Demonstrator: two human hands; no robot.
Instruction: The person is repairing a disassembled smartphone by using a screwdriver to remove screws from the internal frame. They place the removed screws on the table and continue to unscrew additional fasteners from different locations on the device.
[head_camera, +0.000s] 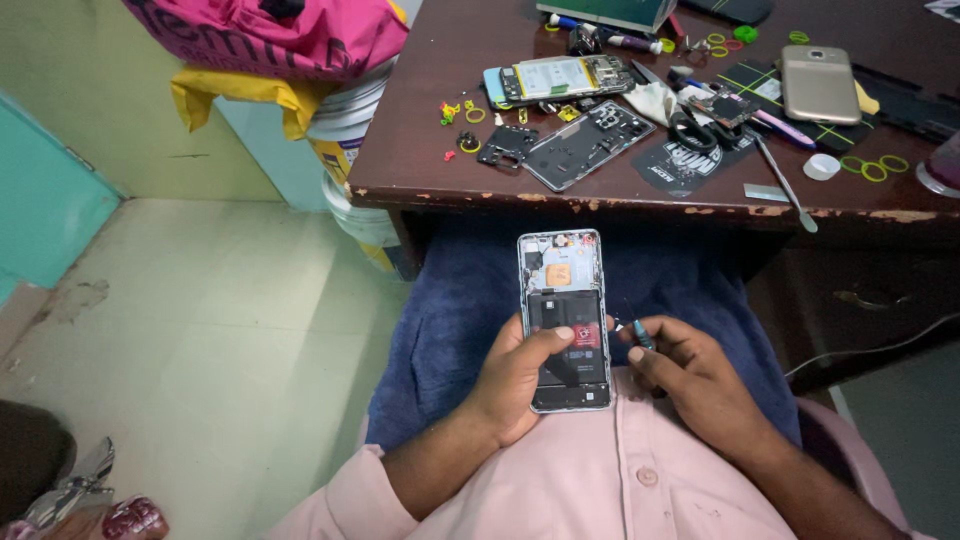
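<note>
Nearest, left hand cradling an opened phone over the lap, thumb pressed across its battery. Right hand fingers pinched on a small tool just beside. Probably light, stiff, fragile inside; best gripped by the edges.

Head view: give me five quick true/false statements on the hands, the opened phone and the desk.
1. The left hand holds the opened phone over the lap, thumb lying across its black battery. True.
2. The right hand is empty. False: a small teal-tipped tool sits in its grip beside the phone.
3. A second opened phone lies on the brown desk. True.
4. The gold phone rests on the blue cloth. False: it lies on the desk, at the right.
5. Yellow-green rubber rings lie on the floor. False: they are scattered on the desk.
</note>
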